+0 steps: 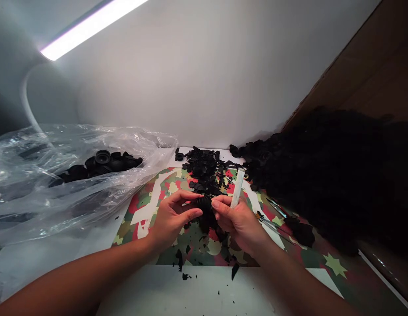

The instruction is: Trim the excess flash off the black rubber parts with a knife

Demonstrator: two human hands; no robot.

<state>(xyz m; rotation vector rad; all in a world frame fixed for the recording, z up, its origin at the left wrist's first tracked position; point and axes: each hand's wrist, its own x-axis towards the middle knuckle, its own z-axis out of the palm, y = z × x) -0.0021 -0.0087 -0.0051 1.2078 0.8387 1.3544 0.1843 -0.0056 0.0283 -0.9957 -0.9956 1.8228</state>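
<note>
Between the thumb and fingers of my left hand (172, 218) sits a small black ribbed part (204, 202), round in outline. My right hand (238, 221) is closed around a flat, pale-handled tool (237, 188), its handle pointing up and away from me. The fingertips of that hand meet the right side of the black part; the tool's working end is hidden by them. Below and behind both hands, black scraps (205, 169) lie heaped on a camouflage-patterned sheet (141, 202).
A clear plastic bag (151, 153) holding black round parts (103, 160) lies at left. A large dark pile (309, 171) fills the right, beside a cardboard panel (362, 66). Thin metal tools (276, 207) lie right of my hand. A lit lamp (92, 28) hangs upper left.
</note>
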